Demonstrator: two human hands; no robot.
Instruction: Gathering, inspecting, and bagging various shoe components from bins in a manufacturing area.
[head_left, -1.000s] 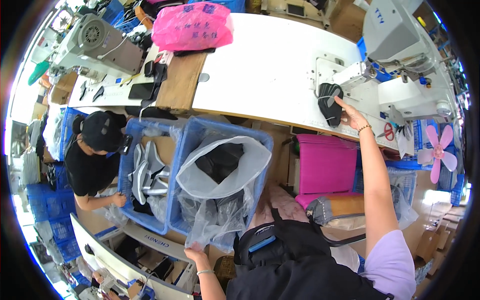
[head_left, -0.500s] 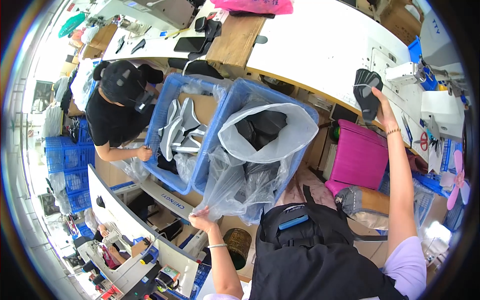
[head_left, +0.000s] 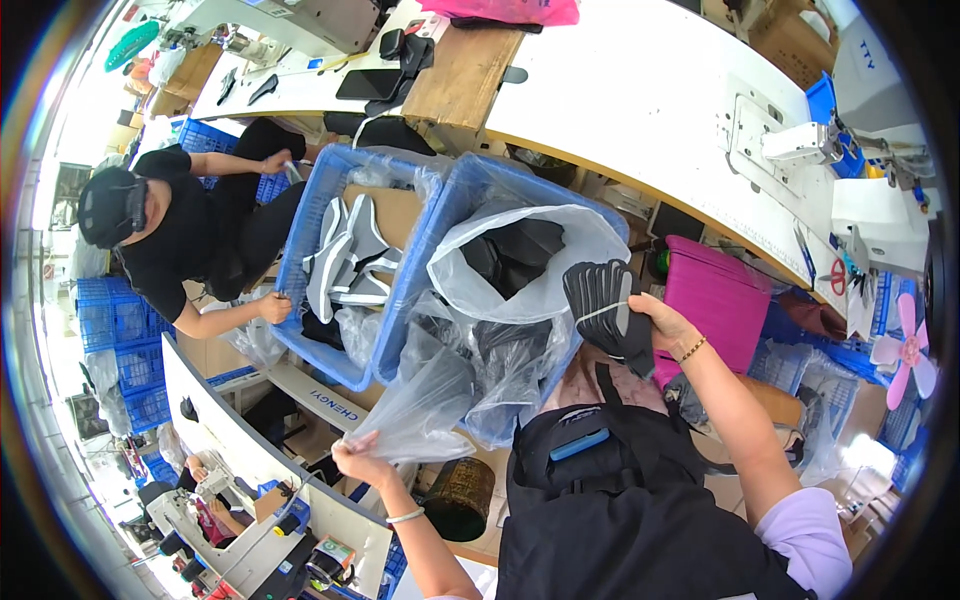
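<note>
My left hand (head_left: 363,460) pinches the edge of a clear plastic bag (head_left: 432,395) and pulls it out over the near left side of the right-hand blue crate (head_left: 470,180). In my right hand (head_left: 660,325) is a bundle of black, flat, curved pieces (head_left: 597,300), stacked like a fan with a pale tie around them. It is held above the right side of that crate. A wide-mouthed whitish bag (head_left: 590,243) inside the crate holds black pieces (head_left: 515,255). More dark pieces show through clear plastic on its near side.
A second blue crate (head_left: 295,262) adjoins on the left, with grey-and-white cut pieces (head_left: 350,250); a co-worker in black (head_left: 185,235) grips its rim. Beyond is a white sewing table (head_left: 640,95). A magenta chair (head_left: 705,305) stands right, a bin (head_left: 460,497) near.
My right hand has brought the black bundle from the table's edge left to the crate. My left hand has drawn the plastic farther left and down. The co-worker has leaned back leftward.
</note>
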